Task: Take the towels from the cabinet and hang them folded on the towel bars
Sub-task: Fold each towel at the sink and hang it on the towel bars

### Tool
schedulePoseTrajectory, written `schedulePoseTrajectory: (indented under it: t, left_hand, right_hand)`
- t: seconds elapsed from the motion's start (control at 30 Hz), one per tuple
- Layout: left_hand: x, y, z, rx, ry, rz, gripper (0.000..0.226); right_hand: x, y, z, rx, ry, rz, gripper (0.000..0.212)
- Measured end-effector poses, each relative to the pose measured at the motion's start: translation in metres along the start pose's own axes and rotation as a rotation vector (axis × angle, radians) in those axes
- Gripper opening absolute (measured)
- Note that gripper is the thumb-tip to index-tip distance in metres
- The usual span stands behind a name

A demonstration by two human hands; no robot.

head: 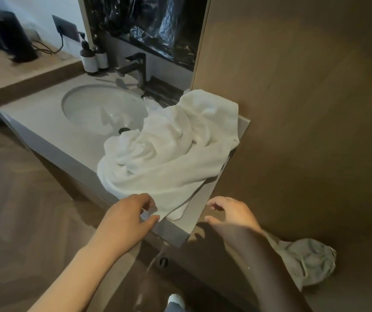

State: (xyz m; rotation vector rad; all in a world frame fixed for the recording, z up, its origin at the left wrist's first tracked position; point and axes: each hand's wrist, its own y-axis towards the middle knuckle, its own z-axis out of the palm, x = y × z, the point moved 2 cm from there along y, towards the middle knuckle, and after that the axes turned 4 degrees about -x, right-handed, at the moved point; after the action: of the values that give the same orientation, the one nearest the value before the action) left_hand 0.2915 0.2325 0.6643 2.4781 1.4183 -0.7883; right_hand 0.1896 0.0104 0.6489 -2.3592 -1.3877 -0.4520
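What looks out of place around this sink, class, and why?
The towel lies crumpled on the counter, not folded, with one fold spilling into the basin. A second cloth lies bunched low down beside the panel.

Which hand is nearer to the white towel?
Left. The left hand is at the near corner of the white towel; the right hand hovers apart, to its right.

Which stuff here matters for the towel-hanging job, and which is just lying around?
Job:
white towel, heaped on the counter
left hand, pinching its near corner
right hand, holding nothing

Lying about:
faucet
pump bottles
sink
grey cloth, low on the right
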Motion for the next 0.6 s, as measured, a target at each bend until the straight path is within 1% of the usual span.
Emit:
schedulePoseTrajectory:
  t: [0.07,0.13,0.2,0.27,0.33,0.43,0.5,0.6]
  left_hand:
    - [0.009,0.015,-0.005,-0.002,-0.007,-0.004,0.022]
    - [0.017,0.032,-0.009,-0.031,-0.033,-0.018,0.023]
    - [0.025,0.051,-0.017,-0.047,-0.011,-0.014,0.022]
    - [0.033,0.072,-0.030,-0.066,0.029,-0.014,0.019]
    - [0.041,0.092,-0.047,-0.094,0.031,-0.035,0.017]
    - [0.051,0.121,-0.067,-0.106,0.015,-0.055,0.012]
    - [0.057,0.141,-0.075,-0.108,-0.005,-0.070,0.013]
    - [0.063,0.169,-0.079,-0.123,-0.034,-0.056,0.016]
  right_hand:
    - [0.008,0.012,0.001,-0.065,0.019,-0.022,0.028]
    - [0.018,0.028,0.000,-0.111,0.010,-0.092,0.025]
    - [0.029,0.051,0.000,-0.119,0.013,-0.142,0.022]
    - [0.041,0.078,-0.002,-0.112,0.049,-0.169,0.022]
    - [0.053,0.106,-0.003,-0.103,0.107,-0.178,0.026]
    - [0.068,0.143,-0.008,-0.148,0.146,-0.169,0.026]
    - [0.078,0.165,-0.011,-0.168,0.154,-0.172,0.023]
    - [0.087,0.190,-0.012,-0.163,0.173,-0.165,0.023]
